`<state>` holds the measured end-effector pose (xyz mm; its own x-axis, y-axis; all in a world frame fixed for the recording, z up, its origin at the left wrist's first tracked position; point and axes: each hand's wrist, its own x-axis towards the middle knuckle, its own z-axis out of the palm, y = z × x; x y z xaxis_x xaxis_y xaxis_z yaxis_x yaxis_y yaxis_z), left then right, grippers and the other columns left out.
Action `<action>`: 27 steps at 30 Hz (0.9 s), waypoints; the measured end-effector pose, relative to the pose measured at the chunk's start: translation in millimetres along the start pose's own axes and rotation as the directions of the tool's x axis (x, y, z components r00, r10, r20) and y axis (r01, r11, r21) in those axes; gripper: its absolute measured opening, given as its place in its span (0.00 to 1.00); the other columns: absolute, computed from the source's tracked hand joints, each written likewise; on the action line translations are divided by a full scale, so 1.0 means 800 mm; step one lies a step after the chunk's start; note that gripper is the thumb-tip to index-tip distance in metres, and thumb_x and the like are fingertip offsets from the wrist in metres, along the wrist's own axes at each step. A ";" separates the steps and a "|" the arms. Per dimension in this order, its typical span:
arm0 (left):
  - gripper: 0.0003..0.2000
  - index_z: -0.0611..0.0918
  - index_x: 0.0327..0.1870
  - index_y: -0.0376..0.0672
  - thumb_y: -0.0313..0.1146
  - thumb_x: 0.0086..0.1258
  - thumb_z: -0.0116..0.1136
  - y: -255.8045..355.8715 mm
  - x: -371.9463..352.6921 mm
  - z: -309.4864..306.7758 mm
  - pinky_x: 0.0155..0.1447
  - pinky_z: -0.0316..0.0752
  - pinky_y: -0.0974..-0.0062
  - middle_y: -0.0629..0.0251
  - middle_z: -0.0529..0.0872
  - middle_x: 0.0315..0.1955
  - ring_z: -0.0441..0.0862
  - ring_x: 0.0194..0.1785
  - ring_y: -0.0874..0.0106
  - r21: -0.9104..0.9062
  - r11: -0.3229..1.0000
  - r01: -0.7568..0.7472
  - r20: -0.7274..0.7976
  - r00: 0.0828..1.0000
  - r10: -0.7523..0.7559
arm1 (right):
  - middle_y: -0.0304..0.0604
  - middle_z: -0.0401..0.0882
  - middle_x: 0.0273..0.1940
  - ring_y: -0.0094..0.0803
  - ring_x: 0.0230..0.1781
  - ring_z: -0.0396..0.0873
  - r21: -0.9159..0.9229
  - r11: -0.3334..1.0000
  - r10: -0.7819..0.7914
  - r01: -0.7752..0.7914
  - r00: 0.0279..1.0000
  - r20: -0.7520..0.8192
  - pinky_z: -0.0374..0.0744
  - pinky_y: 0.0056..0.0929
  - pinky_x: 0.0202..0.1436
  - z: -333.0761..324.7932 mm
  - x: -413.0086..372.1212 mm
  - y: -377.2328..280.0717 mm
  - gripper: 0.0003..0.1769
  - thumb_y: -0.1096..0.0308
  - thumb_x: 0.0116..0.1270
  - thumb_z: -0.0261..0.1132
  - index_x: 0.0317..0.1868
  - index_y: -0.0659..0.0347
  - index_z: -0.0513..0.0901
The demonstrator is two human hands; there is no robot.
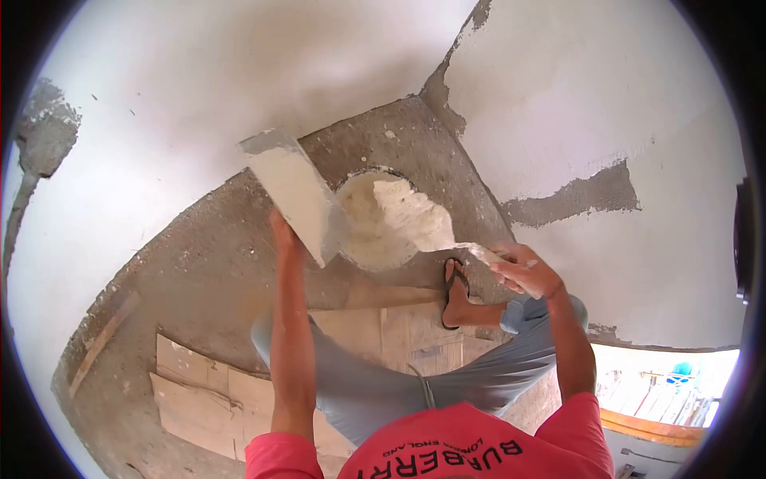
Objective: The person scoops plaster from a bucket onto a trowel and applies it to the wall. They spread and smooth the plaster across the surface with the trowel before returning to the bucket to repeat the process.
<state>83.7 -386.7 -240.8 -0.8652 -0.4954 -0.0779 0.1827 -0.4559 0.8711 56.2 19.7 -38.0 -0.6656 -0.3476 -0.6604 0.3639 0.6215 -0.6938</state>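
My left hand [287, 231] is closed beneath a flat rectangular plastering trowel [291, 191], whose handle is hidden. A smooth layer of off-white plaster covers most of its upper face. In my right hand [527, 270] is the handle of a pointing trowel [476, 251]; its blade is hidden under a thick lump of wet plaster [411, 215]. That lump hangs above a round bucket [351, 182] holding more pale plaster [367, 211]. The flat trowel's lower right edge overlaps the bucket's left side in view.
White walls [574, 88] with bare grey patches [578, 195] meet at a corner. Cardboard sheets [207, 391] and a wooden strip [104, 343] lie on the rough floor [215, 271]. My sandalled foot [456, 299] stands near the bucket. At lower right is a bright opening [662, 383].
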 end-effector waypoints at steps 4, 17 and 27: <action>0.14 0.82 0.47 0.35 0.38 0.72 0.53 -0.066 0.004 0.018 0.41 0.80 0.70 0.60 0.87 0.37 0.85 0.37 0.71 0.030 0.999 0.030 0.049 0.998 -0.032 | 0.34 0.73 0.25 0.16 0.16 0.66 -0.083 0.994 -0.076 0.070 0.995 -0.068 0.64 0.19 0.17 -0.017 -0.039 -0.048 0.20 0.65 0.69 0.63 0.58 0.65 0.75; 0.23 0.72 0.64 0.39 0.37 0.71 0.58 -0.058 -0.026 0.170 0.57 0.77 0.67 0.60 0.81 0.55 0.80 0.55 0.68 0.307 0.870 -0.386 0.157 0.922 0.353 | 0.48 0.79 0.38 0.45 0.35 0.81 -0.853 0.504 -0.673 0.136 0.680 -0.289 0.80 0.39 0.37 0.108 -0.070 -0.101 0.25 0.68 0.66 0.64 0.64 0.56 0.76; 0.22 0.73 0.63 0.39 0.35 0.71 0.58 -0.078 -0.005 0.161 0.56 0.78 0.68 0.60 0.81 0.55 0.81 0.55 0.67 0.031 0.942 -0.334 0.036 0.942 0.333 | 0.45 0.78 0.37 0.45 0.33 0.81 -0.834 0.515 -0.710 0.198 0.643 -0.286 0.79 0.40 0.37 0.092 -0.096 -0.127 0.26 0.71 0.64 0.66 0.64 0.53 0.77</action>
<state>15.4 -261.1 -232.1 -0.7708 -0.5925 0.2342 0.4469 -0.2407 0.8616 118.3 -68.5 61.8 -0.8728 -0.4644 0.1502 -0.4880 0.8369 -0.2480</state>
